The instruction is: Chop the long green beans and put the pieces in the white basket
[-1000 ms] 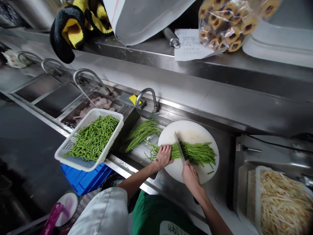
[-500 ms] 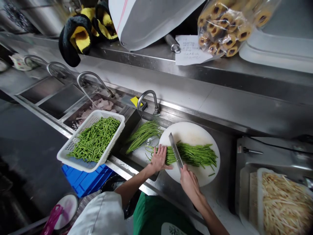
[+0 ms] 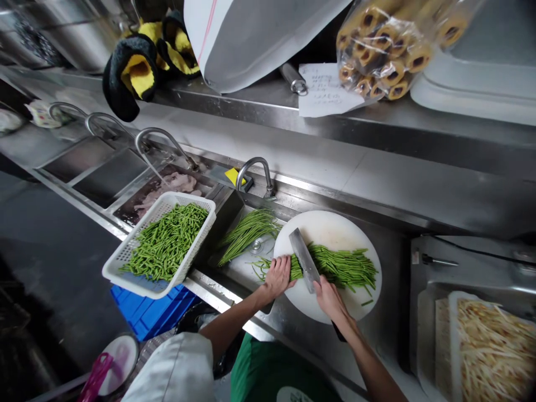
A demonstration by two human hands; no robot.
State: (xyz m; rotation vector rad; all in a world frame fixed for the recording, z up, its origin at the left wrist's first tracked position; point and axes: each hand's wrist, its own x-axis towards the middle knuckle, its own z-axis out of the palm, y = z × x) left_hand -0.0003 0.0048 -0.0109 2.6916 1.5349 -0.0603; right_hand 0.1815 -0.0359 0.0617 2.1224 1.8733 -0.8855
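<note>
A round white cutting board [image 3: 335, 226] bears a bundle of long green stalks [image 3: 345, 265]. My left hand [image 3: 280, 276] presses on the bundle near the board's left edge, its fingers wrapped over the stalks. In my right hand [image 3: 330, 301] is the handle of a cleaver [image 3: 305, 261], whose wide blade lies tilted across the bundle just right of my left hand. Cut pieces lie to the right of the blade. More uncut stalks [image 3: 249, 231] rest in the sink left of the board. A white basket [image 3: 111, 268] holds cut green pieces.
Behind the board, a faucet [image 3: 255, 162] curves over the sink. Pale meat [image 3: 171, 187] sits in another basin under running water. At the right stands a tub of bean sprouts [image 3: 492, 340]. A shelf [image 3: 251, 109] overhead carries gloves and bags; a blue crate [image 3: 151, 312] is below the basket.
The cleaver's blade has tilted over, showing more of its flat side. My right hand has shifted slightly right, and the whole view has moved a little.
</note>
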